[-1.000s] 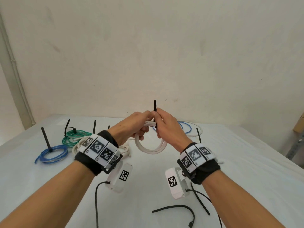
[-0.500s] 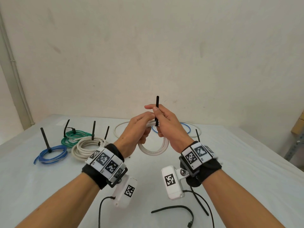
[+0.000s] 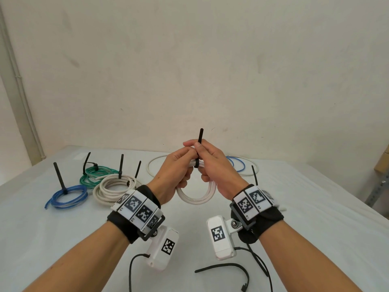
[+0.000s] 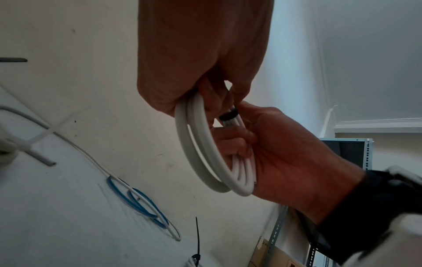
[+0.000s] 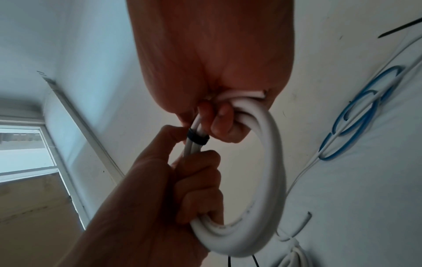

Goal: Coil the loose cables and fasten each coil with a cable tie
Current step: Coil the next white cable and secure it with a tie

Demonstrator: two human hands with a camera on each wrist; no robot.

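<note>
Both hands hold a white cable coil (image 3: 195, 198) up above the table. A black cable tie (image 3: 197, 165) is looped round the top of the coil, and its tail (image 3: 201, 137) points straight up. My left hand (image 3: 176, 171) grips the coil's left side beside the loop. My right hand (image 3: 212, 165) pinches the tail between thumb and forefinger, its lower fingers curled round the coil. In the left wrist view the tie band (image 4: 228, 115) sits snug on the coil (image 4: 198, 144). The right wrist view shows the same band (image 5: 198, 138) on the coil (image 5: 269, 162).
Three tied coils lie at the left: blue (image 3: 67, 196), green (image 3: 94, 173) and cream (image 3: 111, 187). A loose white cable (image 3: 151, 167) and a blue cable (image 3: 237, 165) lie at the back. A spare black tie (image 3: 223, 267) lies on the white table (image 3: 315, 207) near me.
My left wrist has dropped and drawn back toward me, uncovering the cream coil. The right hand's pinch sits a little higher on the tail, and the loop looks tighter on the coil.
</note>
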